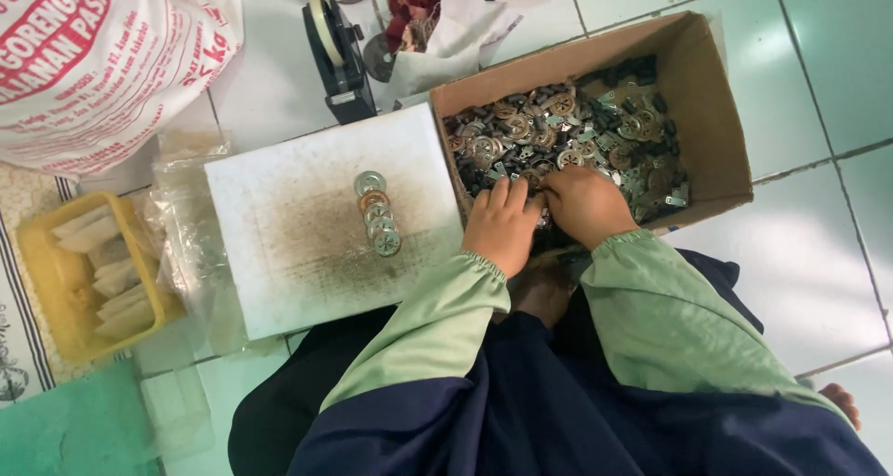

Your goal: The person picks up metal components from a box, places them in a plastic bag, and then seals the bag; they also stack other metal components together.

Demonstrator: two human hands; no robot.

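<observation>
Nearest, dark blue cloth across the lap, with pale green sleeves (pixel 437 332) gathered at the cuffs and reaching away toward a cardboard box (pixel 716 122). Just beyond the cuffs, left hand (pixel 502 223) and right hand (pixel 584 206) side by side, nearly touching, both knuckles-up at the near left corner of the box. Fingers of both curled down into a heap of small metal parts (pixel 577 132), fingertips buried among the pieces; impossible to tell whether either hand has closed on anything, or how far open beneath the knuckles. Parts a mix of round slotted discs, small silvery brackets and dark stubby pieces, filling the box floor from near to far. Box open-topped, sitting at a slant on pale green floor tiles (pixel 819 57). Immediately left of the hands, touching the box's left wall, a flat white board (pixel 279 281) smudged with dark grime through its middle. On that board, a short row of round metal discs (pixel 377 214), overlapping one another and running near to far, close to the board's right edge. Further left, a yellow plastic basket (pixel 42 281) holding pale folded packets, with crumpled clear plastic (pixel 191 234) between basket and board. Farther off, behind the board, a dark tape dispenser (pixel 337 53) standing upright. At the far left, a large white sack (pixel 102 57) with red printing, bulging over the floor.
</observation>
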